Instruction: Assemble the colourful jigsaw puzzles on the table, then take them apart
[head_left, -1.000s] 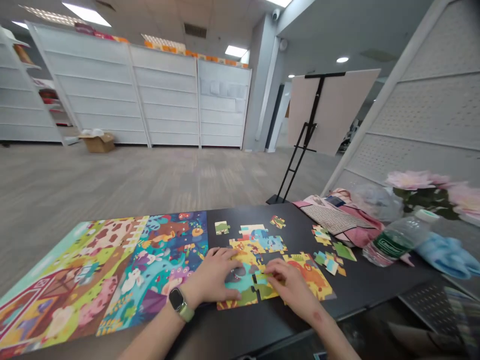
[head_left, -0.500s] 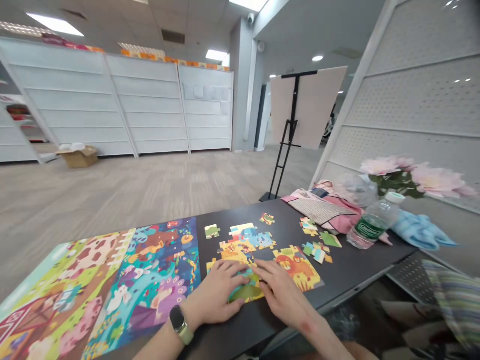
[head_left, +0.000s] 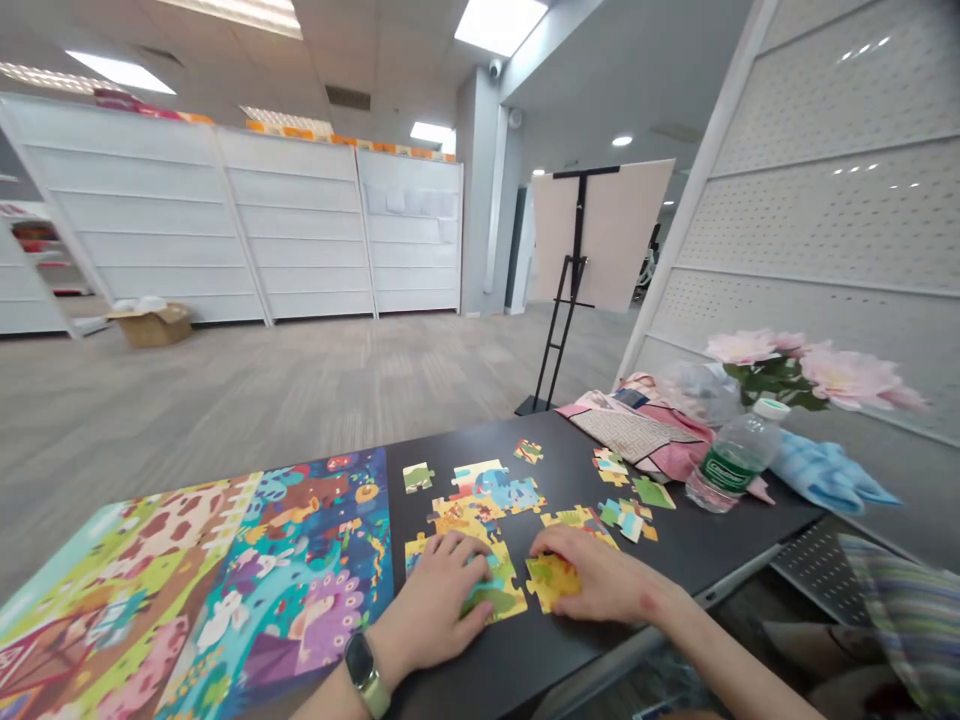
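Observation:
My left hand [head_left: 444, 600], with a watch [head_left: 361, 660] on its wrist, lies flat on a joined section of jigsaw puzzle [head_left: 510, 590], fingers stretched out. To the right, the thumb and fingers of my right hand [head_left: 600, 575] grip a yellow-and-green puzzle piece [head_left: 547, 580]. A narrow dark gap separates that piece from the joined section. Behind my right hand, another yellow section [head_left: 574, 517] is mostly covered. Beyond my left hand a blue elephant [head_left: 491, 482] shows in the joined pieces.
Loose puzzle pieces lie on the black table: a green one [head_left: 418, 477], a small one [head_left: 529, 451] and several at right [head_left: 628, 518]. Two colourful picture sheets [head_left: 315, 560] cover the left. A water bottle [head_left: 731, 460], pink cloth [head_left: 645, 430] and blue cloth [head_left: 829, 470] stand right.
My right hand has drawn away to the right from beside my left hand, uncovering a gap, and now grips a yellow-and-green puzzle piece. My left hand stays on the joined section.

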